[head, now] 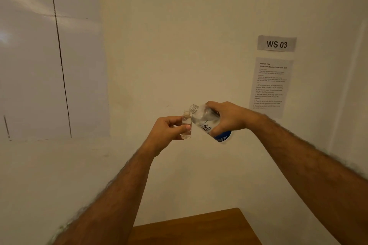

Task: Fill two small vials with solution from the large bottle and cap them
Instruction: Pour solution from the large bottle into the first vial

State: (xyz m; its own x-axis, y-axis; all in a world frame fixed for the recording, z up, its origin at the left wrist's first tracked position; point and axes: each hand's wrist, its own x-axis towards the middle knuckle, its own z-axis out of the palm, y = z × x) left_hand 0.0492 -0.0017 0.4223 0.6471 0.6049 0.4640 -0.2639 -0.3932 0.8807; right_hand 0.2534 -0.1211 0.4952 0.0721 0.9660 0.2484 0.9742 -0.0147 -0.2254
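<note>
The small vial (186, 126) stands upright in mid-air, pinched by the left hand (166, 132). The large bottle (209, 122), gripped by the right hand (228, 116), tilts its uncapped mouth over the vial's rim. Behind is a bare wall (179, 45) with a printed sheet (270, 85); a wooden table (199, 228) lies well below.

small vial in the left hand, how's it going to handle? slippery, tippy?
Probably light: the small vial is pinched by just the thumb and fingertips of the left hand. Likely slick, since it looks like smooth clear plastic or glass. Tall and narrow with no cap on, so it would probably tip easily and spill if set down carelessly.
</note>
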